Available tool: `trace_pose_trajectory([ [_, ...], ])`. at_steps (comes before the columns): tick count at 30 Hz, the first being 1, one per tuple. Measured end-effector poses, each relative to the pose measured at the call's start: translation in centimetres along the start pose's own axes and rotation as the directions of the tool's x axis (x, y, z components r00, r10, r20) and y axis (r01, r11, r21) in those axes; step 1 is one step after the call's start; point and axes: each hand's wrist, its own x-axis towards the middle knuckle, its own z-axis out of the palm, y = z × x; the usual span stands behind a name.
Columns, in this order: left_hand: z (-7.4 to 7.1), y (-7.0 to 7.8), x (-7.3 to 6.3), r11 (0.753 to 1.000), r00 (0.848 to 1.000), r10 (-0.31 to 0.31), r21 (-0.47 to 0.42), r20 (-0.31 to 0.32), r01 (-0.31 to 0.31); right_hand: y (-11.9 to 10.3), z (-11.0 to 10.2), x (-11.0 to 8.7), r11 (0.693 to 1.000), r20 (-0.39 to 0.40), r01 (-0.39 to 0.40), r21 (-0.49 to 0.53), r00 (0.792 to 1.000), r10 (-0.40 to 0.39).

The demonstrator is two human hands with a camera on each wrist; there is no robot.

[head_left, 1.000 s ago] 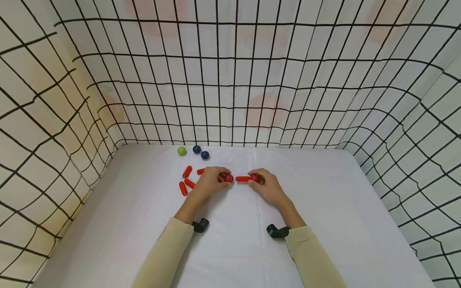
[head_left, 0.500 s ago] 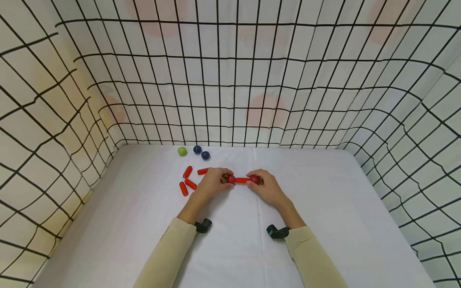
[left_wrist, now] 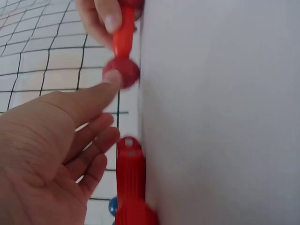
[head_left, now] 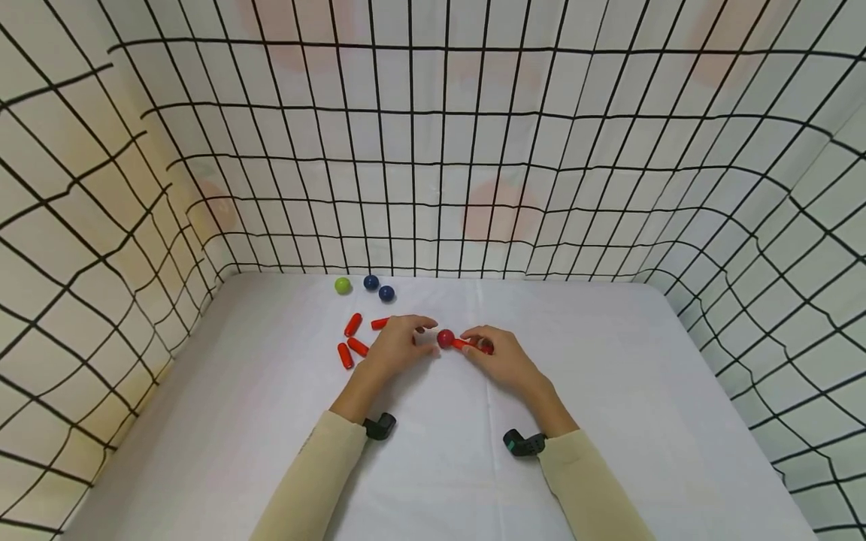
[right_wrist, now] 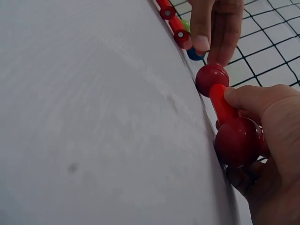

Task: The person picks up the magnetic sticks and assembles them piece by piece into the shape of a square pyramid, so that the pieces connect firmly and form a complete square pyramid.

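My right hand [head_left: 504, 357] pinches a short red rod [right_wrist: 222, 104] with a dark red ball at each end. One ball [head_left: 445, 339] points toward my left hand [head_left: 398, 347]; the other ball [right_wrist: 238, 141] sits by the right palm, partly covered in the head view. My left hand holds nothing. Its thumb and fingers stand spread, just left of the nearer ball, and the thumb overlaps that ball in the left wrist view. Several loose red rods [head_left: 353, 324] lie left of the left hand, one partly hidden behind it.
Behind the rods, a green ball [head_left: 343, 285] and two dark blue balls [head_left: 386, 294] lie near the far edge of the white table [head_left: 595, 361]. A black grid net [head_left: 440, 161] over pale cloth rises at the back and both sides.
The left hand's ball has met the rod's free end, and the left fingers have let go of it. In the right hand, the joined piece has turned, its left end angled away.
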Motion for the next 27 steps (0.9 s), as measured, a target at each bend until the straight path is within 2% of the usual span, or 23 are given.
trace_pose_trajectory([
  [5,-1.2,-0.5,-0.3,1.000,0.998,-0.013,0.018,-0.059,0.014,-0.2,-0.7,-0.7,1.000,-0.001,-0.018,-0.008,1.000,0.018],
  [8,-2.0,-1.0,-0.5,0.999,0.997,-0.014,0.042,-0.072,0.017,-0.3,-1.1,-1.1,0.999,0.013,-0.035,0.010,0.999,0.035],
  [13,-2.5,-1.7,-1.0,0.996,0.999,-0.021,0.083,-0.049,0.025,-0.2,-1.5,-1.5,0.999,0.036,-0.024,0.044,0.999,0.022],
  [18,-2.6,-1.8,-1.2,0.995,0.997,-0.068,0.070,-0.022,0.069,0.0,-1.6,-1.7,0.999,0.047,-0.008,0.044,0.999,0.006],
  [22,-2.5,-1.9,-1.2,0.994,0.995,-0.099,0.054,-0.019,0.099,-0.1,-1.5,-1.7,0.997,0.032,-0.060,0.058,0.998,0.058],
  [27,-2.4,-1.9,-1.1,0.992,0.992,-0.125,0.027,-0.022,0.126,0.1,-1.4,-1.8,0.969,0.007,-0.151,0.195,0.988,0.153],
])
